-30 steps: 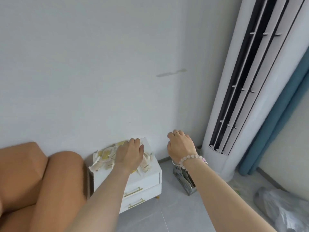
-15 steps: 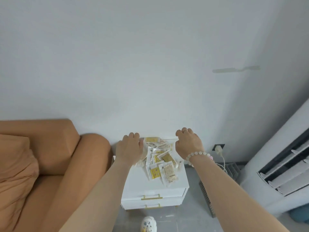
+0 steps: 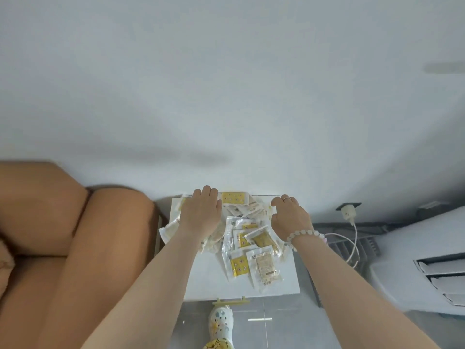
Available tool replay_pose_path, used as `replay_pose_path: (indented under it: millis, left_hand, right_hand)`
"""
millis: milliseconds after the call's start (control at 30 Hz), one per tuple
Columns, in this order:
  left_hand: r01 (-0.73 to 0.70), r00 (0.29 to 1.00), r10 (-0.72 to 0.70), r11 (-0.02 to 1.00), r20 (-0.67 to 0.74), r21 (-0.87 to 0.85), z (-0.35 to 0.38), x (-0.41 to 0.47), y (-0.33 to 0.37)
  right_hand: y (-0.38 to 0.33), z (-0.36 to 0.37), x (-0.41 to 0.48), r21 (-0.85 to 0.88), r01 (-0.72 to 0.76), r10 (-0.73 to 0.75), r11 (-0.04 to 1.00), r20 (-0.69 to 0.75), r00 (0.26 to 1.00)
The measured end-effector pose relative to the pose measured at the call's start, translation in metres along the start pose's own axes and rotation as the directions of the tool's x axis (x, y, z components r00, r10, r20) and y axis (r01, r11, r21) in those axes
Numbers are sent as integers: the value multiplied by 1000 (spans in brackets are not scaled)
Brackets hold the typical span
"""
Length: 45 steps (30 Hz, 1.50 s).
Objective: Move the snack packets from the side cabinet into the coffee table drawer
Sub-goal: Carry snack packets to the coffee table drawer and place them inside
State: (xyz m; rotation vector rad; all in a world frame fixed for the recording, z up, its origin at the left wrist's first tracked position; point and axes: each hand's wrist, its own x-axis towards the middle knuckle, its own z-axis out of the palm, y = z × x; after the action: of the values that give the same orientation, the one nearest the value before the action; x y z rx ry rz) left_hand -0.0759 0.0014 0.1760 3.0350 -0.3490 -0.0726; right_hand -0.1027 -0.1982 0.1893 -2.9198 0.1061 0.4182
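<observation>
A smooth white side cabinet [image 3: 208,280] stands against a plain wall [image 3: 226,84], with glossy yellow-and-clear snack packets [image 3: 251,245] heaped on top. My left hand [image 3: 201,214] covers them, and I cannot tell its grasp; my right hand [image 3: 289,219] curls loosely, empty, beside them.

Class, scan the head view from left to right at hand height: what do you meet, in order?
Orange sofa, left hand, yellow packet by the wall, right hand, white charger plug, air conditioner.

left hand [image 3: 201,213] and right hand [image 3: 289,217] forward, palm-down, fingers perhaps curled
</observation>
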Motion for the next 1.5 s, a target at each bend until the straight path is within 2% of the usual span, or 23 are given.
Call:
replay_pose_path:
  millis: [100,300,400,567,667,900,1100,1233,1300,1367,1500]
  left_hand:
    - [-30,996,32,999,83,-30,35,5,5]
    - [-123,963,101,990,249,74,118,10,17]
    - [-160,919,137,987,369,31,158,8,28]
    - [-242,860,188,969,475,55,201,12,41]
    - [-228,845,170,972,508,55,226,16,53]
    - [-165,936,141,985,322,49,264,9,64]
    - [-234,948,213,970,235,67,273,6,56]
    - [-247,959,235,967,159,60,278,-8,57]
    - [-231,960,221,972,173,43,277,-8,57]
    - [-251,953,235,966,193,59,276,-7,57]
    - [-267,949,245,959,196,92,277,-5,62]
  right_hand:
    - [11,36,11,-22,-41,43,999,111,993]
    - [40,117,28,-180,-118,172,976,319,932]
    - [50,148,40,-220,-137,211,966,360,909]
    - [58,188,50,-270,-142,243,952,388,889]
    - [60,212,52,-270,-136,232,953,363,902]
    - [63,244,54,-139,-166,199,976,273,941]
    - [73,264,53,7,-223,217,975,206,954]
    - [72,261,51,41,-244,233,969,175,957]
    - [73,258,51,107,-296,272,949,194,943]
    - [76,257,50,142,-348,302,927,272,914]
    - [82,258,41,254,-476,403,842,291,868]
